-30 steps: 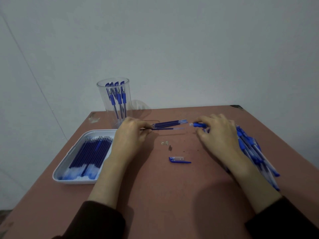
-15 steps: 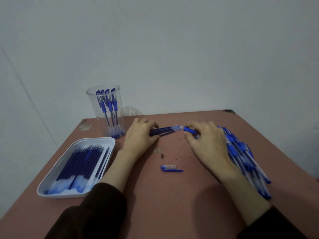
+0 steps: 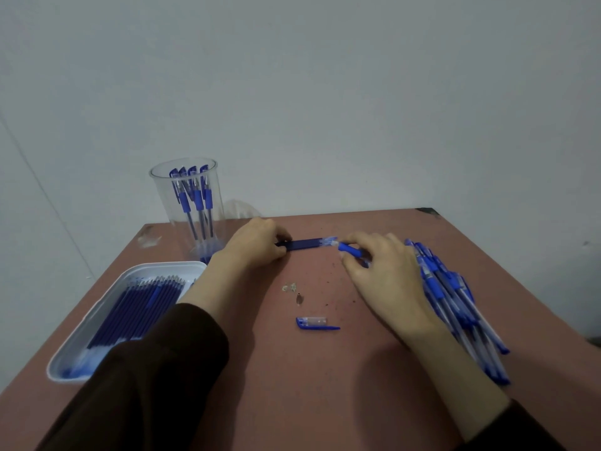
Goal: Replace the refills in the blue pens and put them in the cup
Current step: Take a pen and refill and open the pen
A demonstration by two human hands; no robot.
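Grey wall (image 3: 325,92) behind, bare. Reddish-brown worktop (image 3: 292,385) fills the lower half of the view, with scuffs and specks. Dark sleeves (image 3: 146,385) come in from the bottom edge, both forearms over the worktop.

Pile of blue pens (image 3: 455,297) lies along the right side, capped, mostly parallel, partly under the right wrist. White tray (image 3: 162,265) sits at the left edge with a row of spare refills (image 3: 136,307) lying side by side in it. Clear cup (image 3: 162,203) stands upright at the far left corner, just beyond the tray, with several finished pens (image 3: 195,196) standing in it, clips up.

Left hand (image 3: 257,244) is at the far centre, near the cup base, fingers curled round the left end of a small bundle of loose refills (image 3: 307,244) lying flat on the worktop. Right hand (image 3: 387,275) is just right of the bundle, fingers curled and pinching a single blue pen (image 3: 349,249), whose clear tip touches or nearly touches the bundle's right end.

Pen cap (image 3: 313,323) lies alone in the middle, nearer the camera, apart from both hands. Tiny bits of debris (image 3: 289,287) lie just beyond it.
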